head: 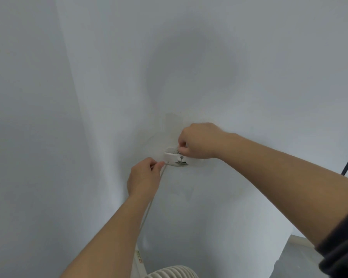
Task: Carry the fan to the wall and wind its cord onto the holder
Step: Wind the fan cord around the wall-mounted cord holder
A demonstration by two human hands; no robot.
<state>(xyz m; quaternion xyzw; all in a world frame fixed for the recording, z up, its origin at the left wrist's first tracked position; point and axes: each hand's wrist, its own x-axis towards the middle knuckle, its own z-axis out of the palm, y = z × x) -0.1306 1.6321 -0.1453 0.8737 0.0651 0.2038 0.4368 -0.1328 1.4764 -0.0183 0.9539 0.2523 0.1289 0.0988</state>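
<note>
**Cord meets wall holder as fan waits below**

At the frame's six o'clock edge, the white grille of the fan (pixel 172 272) shows just beneath the person's bare left forearm, close against the pale wall (pixel 249 67). From there the thin white cord (pixel 149 209) climbs toward twelve o'clock along the forearm into the left hand (pixel 144 178), whose thumb and fingers are pinched closed on it just at the holder's eight o'clock side. The white holder (pixel 174 156) sits fixed to the wall near the centre of the view, with loops of cord visible inside it. At its two o'clock side the right hand (pixel 199 141) is curled tight, fingertips pressed at the holder's top; whether they grip cord there cannot be told. A dark sleeve (pixel 344 247) covers the right upper arm at four o'clock.
</note>
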